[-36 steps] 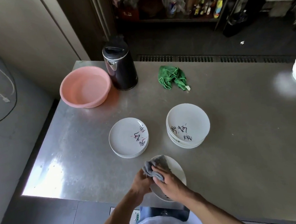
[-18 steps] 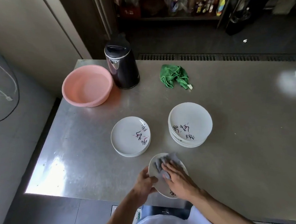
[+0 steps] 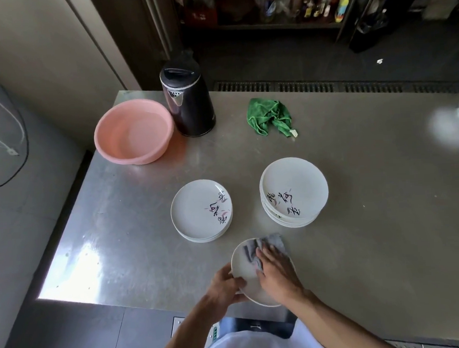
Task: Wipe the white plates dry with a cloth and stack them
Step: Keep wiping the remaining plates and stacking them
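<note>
A person's left hand grips the rim of a white plate at the near edge of the steel tabletop, about midway along it, thumb curled over the lip. The right hand lies flat on a crumpled grey cloth, fingers straight, pressing it onto the plate's upper face. The plate is round and shallow with a raised rim, tilted up off the surface towards the person; any marking on it is covered by the hand and cloth.

Further in from the near edge, towards the middle of the tabletop, stand two stacks of matching plates. The left stack is low, the right stack taller, and the two are apart. The top plate of each bears black brush-style characters with pink strokes, too small to read.

A pink basin sits at the far left corner, a black electric kettle just beside it. A green cloth lies bunched near the far edge, with a pale tag at one end whose print cannot be made out
</note>
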Demonstrator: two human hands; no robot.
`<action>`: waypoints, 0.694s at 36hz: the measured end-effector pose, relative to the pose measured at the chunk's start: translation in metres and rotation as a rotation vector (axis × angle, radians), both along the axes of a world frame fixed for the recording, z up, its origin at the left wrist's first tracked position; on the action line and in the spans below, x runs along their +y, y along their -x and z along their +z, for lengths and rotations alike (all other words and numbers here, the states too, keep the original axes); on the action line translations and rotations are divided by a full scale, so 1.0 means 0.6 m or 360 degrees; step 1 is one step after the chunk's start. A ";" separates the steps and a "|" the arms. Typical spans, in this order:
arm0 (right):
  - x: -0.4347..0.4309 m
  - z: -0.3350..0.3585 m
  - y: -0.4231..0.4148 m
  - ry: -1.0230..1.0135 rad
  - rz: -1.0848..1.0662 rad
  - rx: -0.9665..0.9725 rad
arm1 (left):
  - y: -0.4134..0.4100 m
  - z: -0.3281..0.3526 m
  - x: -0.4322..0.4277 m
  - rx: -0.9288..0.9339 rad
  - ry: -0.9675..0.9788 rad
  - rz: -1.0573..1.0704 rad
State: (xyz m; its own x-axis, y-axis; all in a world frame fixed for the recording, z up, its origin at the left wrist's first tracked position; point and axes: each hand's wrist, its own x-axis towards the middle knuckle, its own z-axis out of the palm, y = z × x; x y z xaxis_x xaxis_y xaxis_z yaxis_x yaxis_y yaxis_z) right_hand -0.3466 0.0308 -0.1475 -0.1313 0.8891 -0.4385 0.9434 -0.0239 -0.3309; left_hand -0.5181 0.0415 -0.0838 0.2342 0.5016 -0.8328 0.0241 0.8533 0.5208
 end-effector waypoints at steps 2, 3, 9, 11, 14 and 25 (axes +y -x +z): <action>-0.001 -0.002 -0.001 -0.0012 0.0061 -0.0075 | -0.001 -0.001 0.002 0.0035 -0.0007 -0.0012; -0.004 -0.003 0.001 -0.0013 0.0104 -0.0071 | -0.002 -0.001 0.003 0.0045 -0.0009 -0.0020; -0.017 0.002 -0.009 0.0015 -0.0002 0.0012 | 0.001 0.011 0.003 0.0004 0.0001 -0.0076; -0.015 0.005 -0.007 0.0016 -0.0028 0.0037 | 0.001 0.009 0.004 0.0015 0.0000 -0.0065; -0.020 0.015 0.008 -0.0123 0.0087 0.0232 | -0.004 0.010 0.007 0.0053 -0.0026 -0.0005; -0.010 0.010 -0.006 0.0010 -0.0133 0.0035 | -0.016 0.004 0.001 0.0130 0.0083 0.0439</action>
